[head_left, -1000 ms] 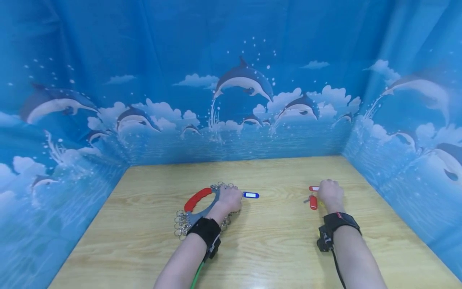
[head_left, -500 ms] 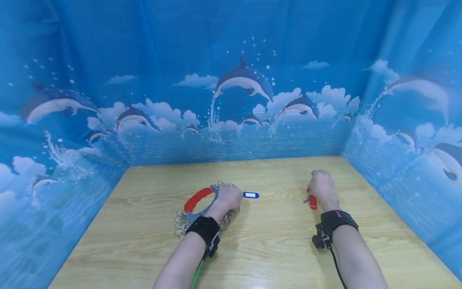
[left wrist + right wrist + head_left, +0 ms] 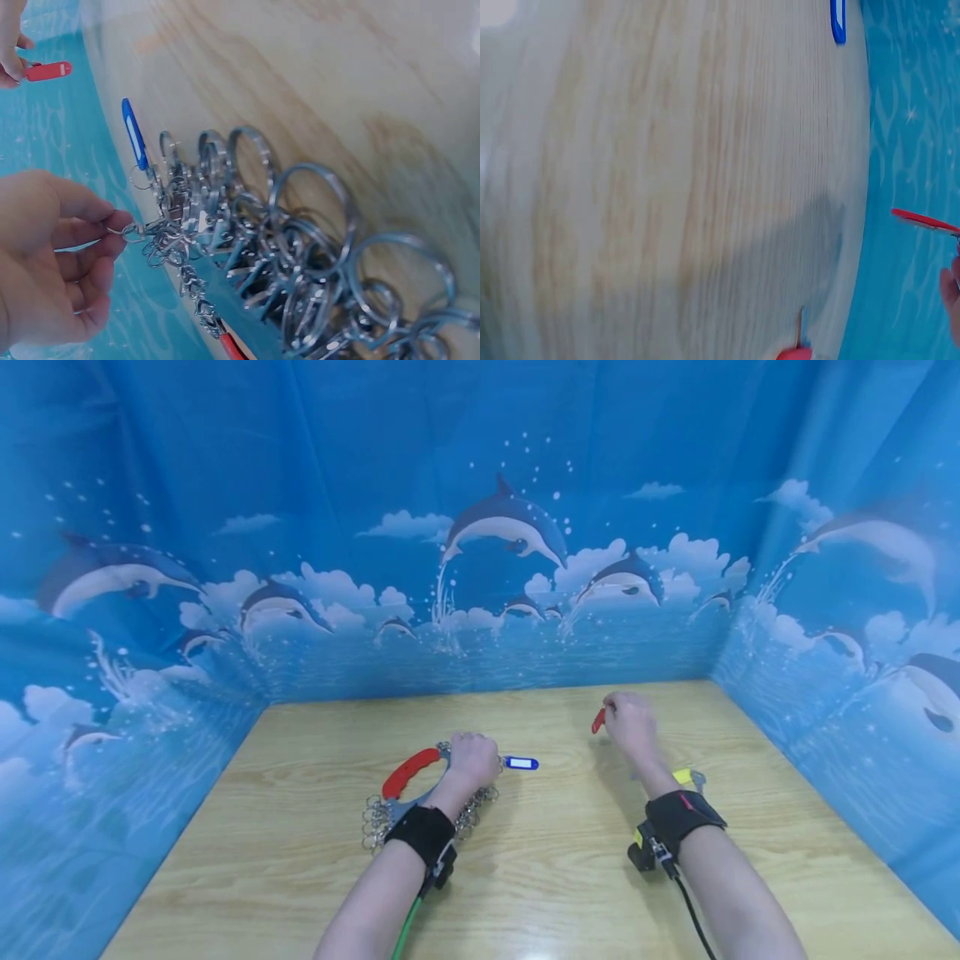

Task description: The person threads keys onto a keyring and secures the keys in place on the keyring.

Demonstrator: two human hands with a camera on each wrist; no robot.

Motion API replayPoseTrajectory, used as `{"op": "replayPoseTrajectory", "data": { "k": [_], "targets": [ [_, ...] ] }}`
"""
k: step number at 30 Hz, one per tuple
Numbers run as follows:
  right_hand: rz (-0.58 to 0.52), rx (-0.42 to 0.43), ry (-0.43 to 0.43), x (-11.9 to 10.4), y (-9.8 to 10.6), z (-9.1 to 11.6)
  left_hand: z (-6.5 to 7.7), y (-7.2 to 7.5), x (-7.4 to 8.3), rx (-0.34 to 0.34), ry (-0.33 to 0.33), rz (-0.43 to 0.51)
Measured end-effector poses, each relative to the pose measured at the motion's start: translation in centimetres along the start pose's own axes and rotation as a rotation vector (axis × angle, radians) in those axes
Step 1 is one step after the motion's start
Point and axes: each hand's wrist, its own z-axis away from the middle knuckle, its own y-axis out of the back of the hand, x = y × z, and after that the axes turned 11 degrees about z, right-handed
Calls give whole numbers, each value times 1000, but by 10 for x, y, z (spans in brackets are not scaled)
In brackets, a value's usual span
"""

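My left hand (image 3: 472,760) is at the far right side of a key holder with a red handle (image 3: 410,772) and many metal rings (image 3: 315,195). Thumb and forefinger pinch one small ring (image 3: 124,231) there, as the left wrist view shows. A blue key tag (image 3: 521,763) hangs off a ring beside these fingers and lies on the table. Raised over the far right part of the table, my right hand (image 3: 632,722) pinches a red key tag (image 3: 597,721) that points left. Any key on this tag is hidden by the fingers.
A yellow key tag (image 3: 682,776) with a key lies just right of my right wrist. Another red tag (image 3: 793,352) with a key shows at the bottom of the right wrist view. Blue dolphin curtains (image 3: 495,635) enclose the wooden table (image 3: 555,877).
My right hand has picked up the red key tag and carried it left and up. The yellow tag has come into sight behind it. My left hand stays at the key holder's rings.
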Motion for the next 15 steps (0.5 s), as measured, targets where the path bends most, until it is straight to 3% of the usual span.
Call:
{"op": "replayPoseTrajectory", "data": {
  "k": [6,11,15],
  "targets": [
    [-11,-17,77,-19,-5,4,0,3,0,-31,29,101],
    [-23,-99,106,-33,-9,7,0,3,-2,-31,32,143],
    [-32,-175,109,-42,-12,12,1,3,-2,-19,27,126]
  ]
}}
